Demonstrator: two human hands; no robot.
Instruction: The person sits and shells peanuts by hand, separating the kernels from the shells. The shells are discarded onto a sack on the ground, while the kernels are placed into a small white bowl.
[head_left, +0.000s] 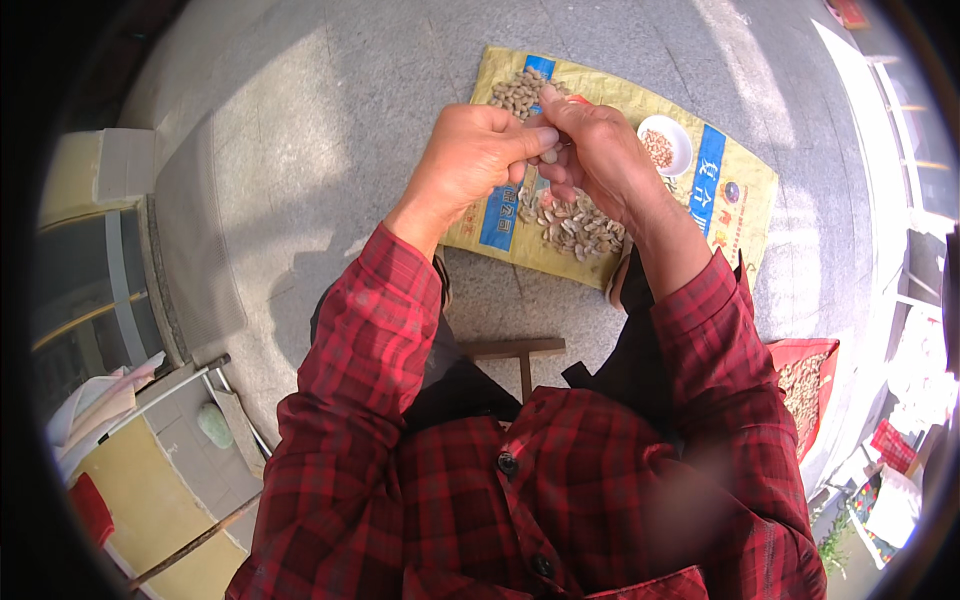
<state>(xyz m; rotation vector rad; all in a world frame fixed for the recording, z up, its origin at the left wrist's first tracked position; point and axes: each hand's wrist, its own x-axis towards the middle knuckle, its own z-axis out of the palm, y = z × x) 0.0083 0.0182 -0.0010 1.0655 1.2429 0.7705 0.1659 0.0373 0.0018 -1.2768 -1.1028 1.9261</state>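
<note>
My left hand (480, 150) and my right hand (592, 150) meet above a yellow woven sack (750, 195) spread flat on the floor. A peanut in its shell (550, 155) shows between them, under my left thumb and beside my right fingers; which hand bears it is hard to tell. Beyond the hands lies a pile of unshelled peanuts (517, 91). To their right, a white bowl (684, 146) holds shelled peanut kernels (657, 148). Nearer to me is a heap of empty peanut shells (581, 229), partly hidden by my right hand.
The sack lies beyond my feet on grey stone tiles (375, 75). A brown bar (517, 347) shows between my legs. At the right, a red sack (831, 356) bears more peanuts (801, 390). A metal frame (169, 397) and a pale green stone-like object (216, 425) are at the left.
</note>
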